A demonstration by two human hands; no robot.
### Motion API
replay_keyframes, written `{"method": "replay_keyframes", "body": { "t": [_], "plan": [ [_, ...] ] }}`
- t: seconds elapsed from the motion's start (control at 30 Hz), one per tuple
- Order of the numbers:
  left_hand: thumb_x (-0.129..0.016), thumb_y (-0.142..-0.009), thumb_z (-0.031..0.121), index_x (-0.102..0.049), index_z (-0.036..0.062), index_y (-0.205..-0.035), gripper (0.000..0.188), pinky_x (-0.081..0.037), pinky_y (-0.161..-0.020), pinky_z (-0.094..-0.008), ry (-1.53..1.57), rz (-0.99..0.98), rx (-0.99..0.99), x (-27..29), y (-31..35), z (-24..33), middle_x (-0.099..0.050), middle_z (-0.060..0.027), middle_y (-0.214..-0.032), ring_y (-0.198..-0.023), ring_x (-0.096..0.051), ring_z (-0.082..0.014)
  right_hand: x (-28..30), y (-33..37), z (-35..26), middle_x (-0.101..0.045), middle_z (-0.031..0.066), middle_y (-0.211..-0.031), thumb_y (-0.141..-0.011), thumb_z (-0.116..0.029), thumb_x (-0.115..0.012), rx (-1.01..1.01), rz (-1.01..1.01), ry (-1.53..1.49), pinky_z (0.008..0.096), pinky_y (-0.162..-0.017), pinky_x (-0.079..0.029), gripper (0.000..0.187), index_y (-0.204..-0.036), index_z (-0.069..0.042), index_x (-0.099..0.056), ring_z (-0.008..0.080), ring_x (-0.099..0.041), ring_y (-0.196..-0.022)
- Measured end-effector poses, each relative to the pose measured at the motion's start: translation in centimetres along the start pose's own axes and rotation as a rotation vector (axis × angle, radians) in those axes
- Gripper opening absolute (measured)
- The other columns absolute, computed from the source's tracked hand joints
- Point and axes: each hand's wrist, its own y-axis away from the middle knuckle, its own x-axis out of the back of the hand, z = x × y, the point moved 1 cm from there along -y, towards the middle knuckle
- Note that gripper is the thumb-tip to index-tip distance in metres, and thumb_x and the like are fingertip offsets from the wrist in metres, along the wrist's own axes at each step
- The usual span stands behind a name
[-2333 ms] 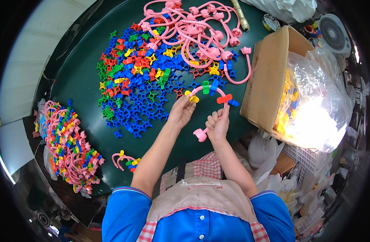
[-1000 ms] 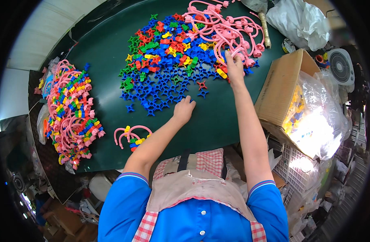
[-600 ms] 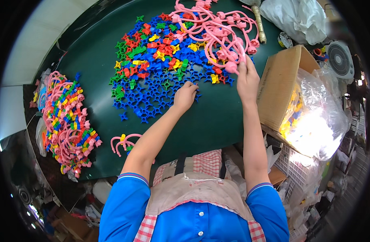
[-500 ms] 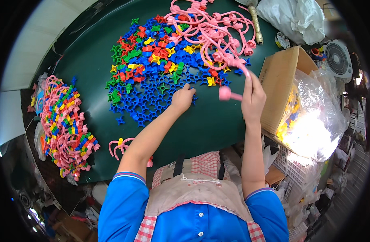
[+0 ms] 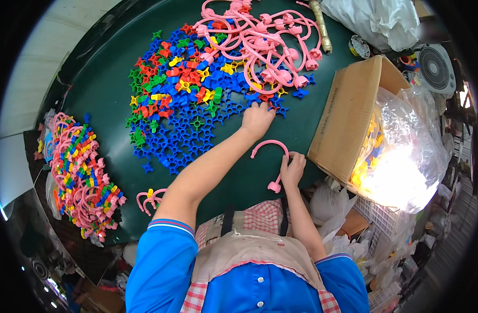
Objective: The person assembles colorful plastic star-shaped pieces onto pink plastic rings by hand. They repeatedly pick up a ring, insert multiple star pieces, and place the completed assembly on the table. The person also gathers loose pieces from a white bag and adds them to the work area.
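My right hand [image 5: 294, 169] pinches a curved pink plastic cord [image 5: 273, 142] with a flower-shaped cap at its lower end. This cord is apart from the tangle of pink cords [image 5: 259, 44] at the back. My left hand [image 5: 258, 121] is at the right edge of a pile of small star-shaped plastic connectors [image 5: 184, 135], mostly blue here, with red, green and yellow ones further back. Its fingers are curled down among the pieces; what they grip, if anything, is hidden. A shorter pink cord with a yellow connector [image 5: 150, 192] lies beside my left forearm, partly hidden by it.
Pink cords strung with coloured connectors [image 5: 85, 177] form a heap on the table's left side. At the right, an open cardboard box [image 5: 343, 115] holds a clear bag of yellow and blue pieces. A fan [image 5: 436, 72] and a white plastic bag [image 5: 374, 21] are behind it.
My right hand has come down toward me, bringing a pink cord away from the tangle. My left hand has moved right and slightly away from me along the pile's edge.
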Motion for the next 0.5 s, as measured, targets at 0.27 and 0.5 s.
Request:
{"method": "replay_keyframes", "body": {
  "t": [0.27,0.5],
  "plan": [
    [-0.068,-0.084,0.010,-0.069,0.0111,-0.097,0.013,-0.058,-0.064,-0.0335,0.369,0.050,0.258,0.0,7.7,-4.8,-0.068,-0.0100,-0.093,-0.082,-0.071,-0.0244,3.6,-2.1,-5.1,-0.039,-0.0075,-0.060,-0.105,-0.027,-0.052,-0.425,-0.257,-1.109,0.0192,-0.039,-0.024,0.024,-0.095,-0.006,-0.056,-0.0003,-0.033,-0.047],
    [-0.069,-0.095,0.017,-0.058,0.0066,-0.126,0.035,-0.062,-0.070,-0.0323,2.114,0.017,0.899,2.0,12.6,-3.4,-0.070,-0.0145,-0.113,-0.097,-0.073,-0.0248,4.9,-0.7,-13.1,-0.027,-0.0077,-0.057,-0.108,-0.035,-0.043,-0.366,-0.122,-1.390,0.0206,-0.038,-0.018,0.037,-0.080,-0.012,-0.044,0.0013,-0.025,-0.044]
  ]
}}
